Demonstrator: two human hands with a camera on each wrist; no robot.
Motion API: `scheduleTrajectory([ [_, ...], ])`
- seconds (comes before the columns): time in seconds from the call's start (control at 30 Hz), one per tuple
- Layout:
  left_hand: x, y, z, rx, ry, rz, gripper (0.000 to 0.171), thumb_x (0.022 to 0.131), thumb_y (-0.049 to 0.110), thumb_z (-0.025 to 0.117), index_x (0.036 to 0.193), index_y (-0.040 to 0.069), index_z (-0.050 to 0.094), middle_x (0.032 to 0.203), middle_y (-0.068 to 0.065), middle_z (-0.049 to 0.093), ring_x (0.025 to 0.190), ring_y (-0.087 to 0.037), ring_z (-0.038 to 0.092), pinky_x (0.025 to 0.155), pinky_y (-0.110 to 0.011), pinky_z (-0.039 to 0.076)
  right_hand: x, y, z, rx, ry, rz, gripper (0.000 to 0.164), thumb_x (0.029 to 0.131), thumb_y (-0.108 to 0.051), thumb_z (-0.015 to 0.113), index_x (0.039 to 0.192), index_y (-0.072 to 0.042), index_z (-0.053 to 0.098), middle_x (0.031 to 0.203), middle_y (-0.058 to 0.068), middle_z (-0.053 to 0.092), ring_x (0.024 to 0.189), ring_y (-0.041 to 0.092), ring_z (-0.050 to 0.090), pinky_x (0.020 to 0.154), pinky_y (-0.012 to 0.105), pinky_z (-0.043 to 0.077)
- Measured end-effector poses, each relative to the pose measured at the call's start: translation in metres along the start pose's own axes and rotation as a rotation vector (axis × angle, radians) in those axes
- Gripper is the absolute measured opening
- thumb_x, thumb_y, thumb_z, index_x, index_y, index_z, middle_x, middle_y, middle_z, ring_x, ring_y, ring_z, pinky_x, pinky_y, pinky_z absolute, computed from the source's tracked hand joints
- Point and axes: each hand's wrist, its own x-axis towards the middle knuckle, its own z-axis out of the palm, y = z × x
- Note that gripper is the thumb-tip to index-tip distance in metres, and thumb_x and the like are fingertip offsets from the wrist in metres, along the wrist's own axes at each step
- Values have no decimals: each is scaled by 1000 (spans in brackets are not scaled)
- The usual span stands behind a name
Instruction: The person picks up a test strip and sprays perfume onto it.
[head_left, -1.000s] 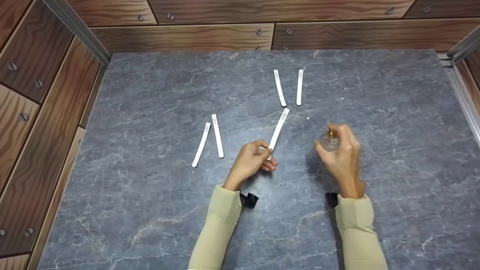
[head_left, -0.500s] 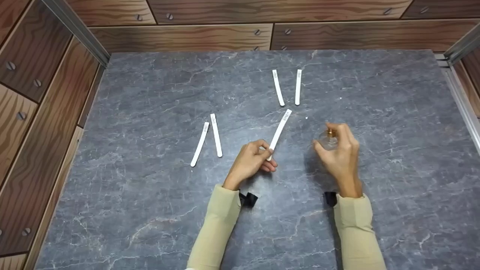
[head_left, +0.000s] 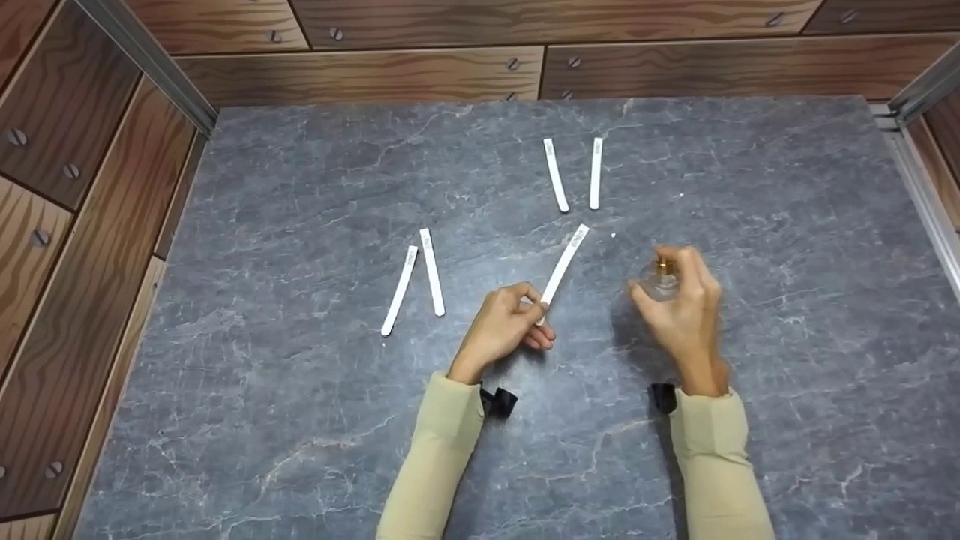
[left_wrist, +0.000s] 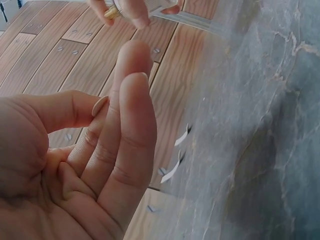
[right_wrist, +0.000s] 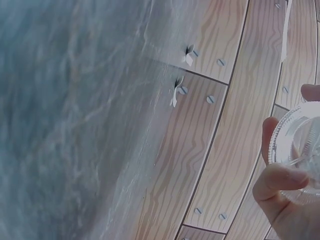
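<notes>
My left hand (head_left: 501, 322) pinches the lower end of a white paper perfume test strip (head_left: 564, 262), whose printed upper end points away and to the right. In the left wrist view the pinched strip (left_wrist: 101, 105) shows edge-on at the thumb tip. My right hand (head_left: 686, 300) holds a clear glass perfume bottle (head_left: 658, 283) with a gold spray top (head_left: 663, 266); the index finger lies over that top. Seen from the right wrist, the ridged round base of the bottle (right_wrist: 280, 145) faces the camera. Strip and bottle are apart, both above the table.
Two white strips (head_left: 399, 291) (head_left: 433, 273) lie on the grey marbled table (head_left: 262, 420) left of my left hand. Another pair of strips (head_left: 556, 176) (head_left: 595, 174) lies farther back. Wood-patterned panels (head_left: 360, 75) border the table at the back and sides.
The upper end of the held strip has swung slightly right and toward me. My right hand keeps the bottle in nearly the same place.
</notes>
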Motion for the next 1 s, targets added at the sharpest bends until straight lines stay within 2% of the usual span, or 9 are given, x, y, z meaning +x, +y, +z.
scheduleTrajectory([
  [0.2, 0, 1, 1, 2, 0, -5, 10, 101, -3, 54, 98, -11, 58, 71, -21, 70, 53, -11, 66, 59, -36, 64, 1, -1, 2, -9, -49, -7, 44, 63, 15, 81, 102, 11, 62, 89, 22, 64, 79, 34, 62, 77, 15, 48],
  [0.53, 0, 2, 2, 15, -15, 0, 13, 101, -2, 53, 98, -14, 57, 70, -19, 70, 54, -12, 66, 61, -41, 65, 0, 1, 1, -13, -9, -2, 40, 66, 11, 80, 102, 10, 62, 86, 21, 62, 77, 31, 60, 74, 19, 47],
  [0.8, 1, 2, 2, 2, -8, 0, 13, 99, -4, 53, 87, -3, 56, 70, -22, 69, 52, -12, 66, 58, -39, 64, 1, 1, 2, 25, 2, 3, 38, 67, 12, 80, 100, 12, 61, 86, 22, 62, 77, 29, 58, 76, 16, 47],
  [1.0, 1, 1, 3, 5, -12, -6, 11, 99, -4, 53, 88, -4, 56, 69, -22, 69, 52, -12, 66, 58, -39, 64, -1, 2, 2, 19, 16, 9, 39, 65, 13, 80, 100, 12, 61, 85, 22, 61, 76, 29, 58, 74, 18, 47],
])
